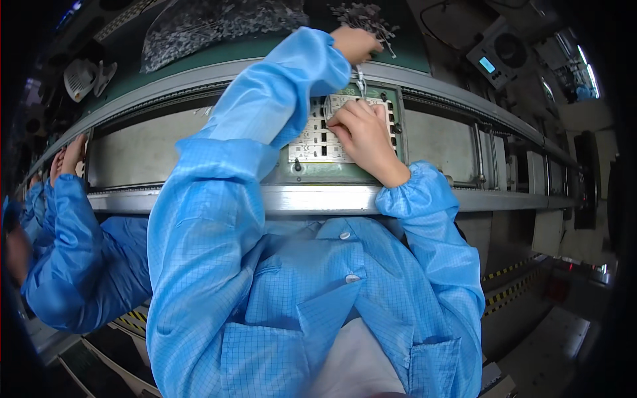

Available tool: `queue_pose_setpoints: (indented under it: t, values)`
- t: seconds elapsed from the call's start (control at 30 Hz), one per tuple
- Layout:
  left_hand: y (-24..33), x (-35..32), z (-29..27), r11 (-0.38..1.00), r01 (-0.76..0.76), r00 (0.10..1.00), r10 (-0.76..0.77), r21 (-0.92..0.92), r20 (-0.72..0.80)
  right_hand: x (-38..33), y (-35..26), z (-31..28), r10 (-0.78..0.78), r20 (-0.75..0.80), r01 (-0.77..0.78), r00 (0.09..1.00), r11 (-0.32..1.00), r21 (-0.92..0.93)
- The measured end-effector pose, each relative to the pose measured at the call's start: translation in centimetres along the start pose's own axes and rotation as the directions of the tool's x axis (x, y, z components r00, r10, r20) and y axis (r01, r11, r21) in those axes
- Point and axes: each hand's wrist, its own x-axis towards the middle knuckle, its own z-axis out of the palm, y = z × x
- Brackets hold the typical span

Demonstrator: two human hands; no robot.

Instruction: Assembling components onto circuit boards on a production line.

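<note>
My left hand (358,45) reaches across to the far side, at the edge of a small pile of loose grey-white parts (366,18). Its fingers are curled, and what they hold, if anything, is hidden. Nearer to me, my right hand (367,138) rests over a panel of white labelled pieces (304,151) with dark slots, set in a green carrier (332,174). The right fingers are bent and pressed together above the panel, and I cannot make out anything in them. Just beyond that hand stands a thin metallic piece (361,83).
A clear bag of many small grey parts (199,33) lies at the far left. Metal rails (318,199) run across in front of me. To the right is a device with a lit screen (488,64). On the left a co-worker's sleeve (73,245) and hand (68,158) reach the line.
</note>
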Motion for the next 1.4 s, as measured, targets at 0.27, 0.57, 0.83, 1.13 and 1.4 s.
queue_pose_setpoints:
  t: [0.27, 0.57, 0.83, 1.13, 1.4]
  values:
    - [1.5, 1.2, -0.7, 0.993, -0.025, 0.992, 0.011, 0.113, 0.122, 0.0, -0.5, -0.1, -0.014, 0.016, 0.016, 1.0, 0.993, -0.121]
    - [-3.7, 0.6, -0.2, 0.945, 0.175, 0.979, -0.196, -0.277, -0.048, 0.2, -0.4, -3.2, -0.007, 0.248, 0.039, 0.969, 0.991, -0.124]
    - [-0.4, -0.7, -1.7, 0.989, -0.127, 0.986, 0.134, -0.075, 0.095, 3.9, 12.7, -5.7, 0.304, -0.227, -0.346, 0.925, 0.921, -0.178]
    - [-0.5, -1.8, -2.7, 0.976, -0.137, 0.97, 0.097, -0.167, -0.224, 4.9, 18.2, -2.5, 0.343, -0.229, -0.41, 0.911, 0.812, -0.416]
    - [2.1, -8.6, -9.7, 0.384, -0.013, 0.771, -0.584, -0.923, -0.254, 4.9, 17.7, -6.8, 0.53, -0.376, -0.368, 0.76, 0.828, 0.424]
